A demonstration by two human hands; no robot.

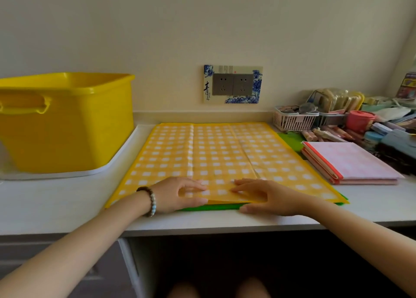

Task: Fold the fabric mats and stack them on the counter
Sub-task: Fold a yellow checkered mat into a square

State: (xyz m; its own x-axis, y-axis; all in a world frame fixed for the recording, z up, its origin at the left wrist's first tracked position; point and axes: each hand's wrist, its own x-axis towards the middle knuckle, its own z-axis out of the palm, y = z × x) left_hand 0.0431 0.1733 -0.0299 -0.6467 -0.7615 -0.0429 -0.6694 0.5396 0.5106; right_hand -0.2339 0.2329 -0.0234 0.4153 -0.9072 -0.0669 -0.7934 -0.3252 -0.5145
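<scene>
Your white counter carries a yellow bin at far left. The yellow checked mat lies spread flat across the middle, on top of a green mat that shows along its near and right edges. A folded pink mat sits just beside it on the right. Your left hand and right hand meet near each other at the checked mat's near edge, each pinching it, fingers on top and thumb beneath, with that edge raised slightly off the green one. A beaded bracelet circles your left wrist.
</scene>
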